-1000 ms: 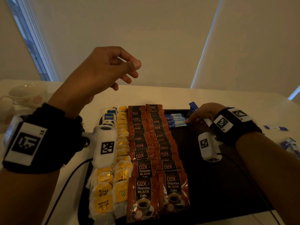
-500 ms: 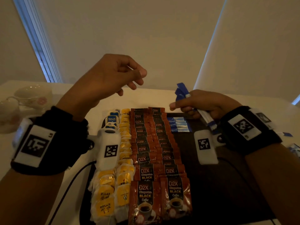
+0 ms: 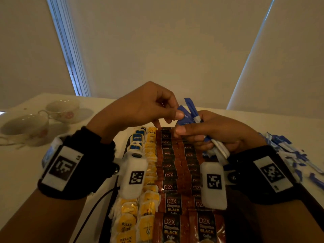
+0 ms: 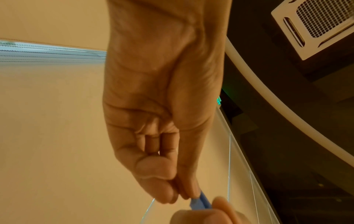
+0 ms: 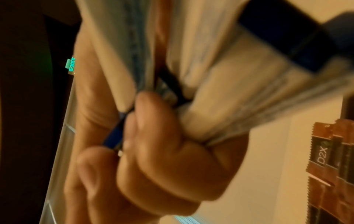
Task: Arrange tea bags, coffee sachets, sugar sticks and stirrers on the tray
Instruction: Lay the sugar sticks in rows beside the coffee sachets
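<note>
Both hands meet above the far end of the tray (image 3: 112,223), as I see it from the head view. My right hand (image 3: 215,132) is wrapped round a bundle of blue-and-white sugar sticks (image 3: 217,151), whose white ends fan out toward the wrist. My left hand (image 3: 140,107) pinches the blue tip of one sugar stick (image 3: 183,116) between thumb and forefinger, right where the bundle pokes up out of the right fist.

From the left wrist I catch only a sliver of that blue tip (image 4: 201,202); the rest is hidden behind fingers. The right wrist picture is badly blurred, so I cannot count the sticks in the bundle (image 5: 220,94).

Below the hands, tea bags (image 3: 149,207) with yellow tags lie in two rows at the left of the tray, with a few blue-tagged ones at the far end. Beside them run two rows of brown coffee sachets (image 3: 171,204). The wrist cameras and my forearms cover much of the tray's right side, so what lies there I cannot tell.

More sugar sticks lie in a loose pile (image 3: 287,151) on the table (image 3: 22,174) to the right, partly cut off. Two teacups (image 3: 61,109) stand at far left.
</note>
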Demonstrator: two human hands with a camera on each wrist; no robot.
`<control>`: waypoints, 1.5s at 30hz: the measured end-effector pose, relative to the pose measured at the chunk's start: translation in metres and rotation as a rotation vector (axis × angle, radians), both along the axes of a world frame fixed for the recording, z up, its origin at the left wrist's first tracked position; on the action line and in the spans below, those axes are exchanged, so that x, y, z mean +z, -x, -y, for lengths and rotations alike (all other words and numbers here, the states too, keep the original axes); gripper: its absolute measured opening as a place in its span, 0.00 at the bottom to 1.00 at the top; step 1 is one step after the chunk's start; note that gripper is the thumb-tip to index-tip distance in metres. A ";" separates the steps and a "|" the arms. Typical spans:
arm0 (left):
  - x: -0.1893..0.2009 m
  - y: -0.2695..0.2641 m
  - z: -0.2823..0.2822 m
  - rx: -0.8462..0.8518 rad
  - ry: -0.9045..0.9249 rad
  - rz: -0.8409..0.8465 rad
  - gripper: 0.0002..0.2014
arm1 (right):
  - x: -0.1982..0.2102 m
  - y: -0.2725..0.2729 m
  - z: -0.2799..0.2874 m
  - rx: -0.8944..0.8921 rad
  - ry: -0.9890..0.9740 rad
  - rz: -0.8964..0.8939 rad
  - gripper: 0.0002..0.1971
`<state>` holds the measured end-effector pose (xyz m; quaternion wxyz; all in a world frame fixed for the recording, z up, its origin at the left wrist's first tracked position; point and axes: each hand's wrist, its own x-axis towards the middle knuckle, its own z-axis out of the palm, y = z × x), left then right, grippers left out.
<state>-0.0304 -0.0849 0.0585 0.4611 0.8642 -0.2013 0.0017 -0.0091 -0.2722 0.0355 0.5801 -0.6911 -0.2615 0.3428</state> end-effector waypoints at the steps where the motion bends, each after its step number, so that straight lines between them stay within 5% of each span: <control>1: -0.001 -0.001 0.000 0.001 -0.003 -0.003 0.05 | 0.001 -0.001 0.003 -0.013 0.000 0.001 0.06; 8: -0.004 -0.005 -0.001 0.012 0.020 0.006 0.06 | 0.000 -0.007 0.012 -0.045 -0.030 -0.034 0.10; 16: -0.006 -0.003 0.008 -0.056 -0.035 0.074 0.11 | -0.004 -0.007 0.009 -0.008 -0.030 -0.050 0.02; 21: -0.006 -0.003 0.009 -0.061 -0.066 0.135 0.03 | -0.002 -0.007 0.009 0.028 -0.017 -0.033 0.03; 31: 0.001 -0.010 -0.020 0.148 0.167 0.172 0.05 | 0.012 -0.014 0.047 -0.317 -0.065 0.002 0.18; 37: -0.005 -0.012 -0.010 0.153 0.127 0.185 0.05 | 0.011 -0.011 0.028 -0.457 -0.069 0.172 0.08; 45: -0.007 -0.011 -0.002 0.169 0.178 0.143 0.08 | 0.007 -0.010 0.022 -0.510 -0.017 0.212 0.10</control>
